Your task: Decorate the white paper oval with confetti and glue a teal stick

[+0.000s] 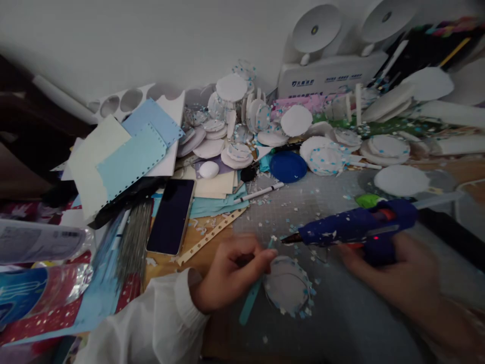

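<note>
Paper strip (250, 299) | light blue, pinched by left hand (231, 270) fingertips, beside white disc (288, 285) on grey mat (341, 313) | glue gun (352, 227) gripped in right hand (394, 273), nozzle just above strip's upper end

Dim, soft light; my hands (235, 273) look blurred, the edges beyond them bend, and shadow darkens the corner left of them.

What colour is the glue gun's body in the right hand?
Dark blue, flecked with white bits; the glue gun in the right hand shows in the head view.
</note>
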Tool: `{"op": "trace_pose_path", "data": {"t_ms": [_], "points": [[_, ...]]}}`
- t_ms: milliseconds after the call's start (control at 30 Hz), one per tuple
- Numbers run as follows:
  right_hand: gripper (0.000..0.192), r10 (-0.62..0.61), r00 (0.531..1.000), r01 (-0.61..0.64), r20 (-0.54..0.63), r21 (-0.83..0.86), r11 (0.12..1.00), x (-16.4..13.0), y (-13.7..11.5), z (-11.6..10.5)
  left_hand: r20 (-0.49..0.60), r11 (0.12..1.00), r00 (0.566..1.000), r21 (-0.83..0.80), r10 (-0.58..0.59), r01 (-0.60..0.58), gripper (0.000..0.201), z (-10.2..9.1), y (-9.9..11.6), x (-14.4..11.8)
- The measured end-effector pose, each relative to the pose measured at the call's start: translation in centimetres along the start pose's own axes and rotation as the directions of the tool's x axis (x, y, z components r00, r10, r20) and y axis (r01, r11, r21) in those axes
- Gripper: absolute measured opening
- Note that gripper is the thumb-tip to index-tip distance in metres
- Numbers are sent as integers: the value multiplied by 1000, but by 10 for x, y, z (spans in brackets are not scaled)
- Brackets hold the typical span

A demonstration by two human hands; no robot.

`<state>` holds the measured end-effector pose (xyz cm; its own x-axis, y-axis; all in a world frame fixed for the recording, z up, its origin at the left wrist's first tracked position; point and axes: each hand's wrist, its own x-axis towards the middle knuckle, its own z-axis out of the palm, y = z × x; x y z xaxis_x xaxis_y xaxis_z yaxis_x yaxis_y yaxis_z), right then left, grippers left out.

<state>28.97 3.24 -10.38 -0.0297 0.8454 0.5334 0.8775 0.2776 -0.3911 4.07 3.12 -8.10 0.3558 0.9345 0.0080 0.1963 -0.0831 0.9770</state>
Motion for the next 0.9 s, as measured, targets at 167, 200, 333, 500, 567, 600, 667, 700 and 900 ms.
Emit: {"op": "trace_pose_path", "data": {"t_ms": [167, 200, 333, 500, 567, 600, 667, 700, 900], "points": [[29, -73, 997, 71, -13, -94, 993, -1, -1, -3, 15, 1000, 1000, -8, 7, -7, 47, 1, 0, -1], [29, -82, 997, 81, -10, -99, 992, -1, -1, -3, 16, 1000, 1000, -12, 8, -8, 46, 1, 0, -1], [28, -83, 996, 81, -14, -112, 990, 0, -1, -2, 15, 1000, 1000, -25, 14, -14, 46, 1, 1, -1], [27, -87, 996, 84, -24, -97, 992, 0, 0, -3, 23, 1000, 1000, -5, 5, -5, 49, 0, 3, 0], [26, -85, 996, 83, -18, -96, 992, -1, 1, -4, 22, 1000, 1000, -6, 8, -8, 49, 0, 3, 0], [25, -83, 996, 82, -14, -99, 992, -1, 2, -4, 22, 1000, 1000, -7, 8, -8, 49, 0, 3, -1], [22, -73, 997, 73, -4, -101, 992, -2, 3, -4, 25, 1000, 1000, -8, 3, -3, 50, 0, 3, -1], [22, -72, 997, 71, -5, -102, 992, -2, 3, -4, 25, 1000, 1000, -8, 0, 0, 50, 0, 3, -1], [23, -101, 995, 99, -15, -117, 988, -1, 2, -3, 33, 1000, 999, -11, 6, -6, 48, -1, 2, -2]]}}
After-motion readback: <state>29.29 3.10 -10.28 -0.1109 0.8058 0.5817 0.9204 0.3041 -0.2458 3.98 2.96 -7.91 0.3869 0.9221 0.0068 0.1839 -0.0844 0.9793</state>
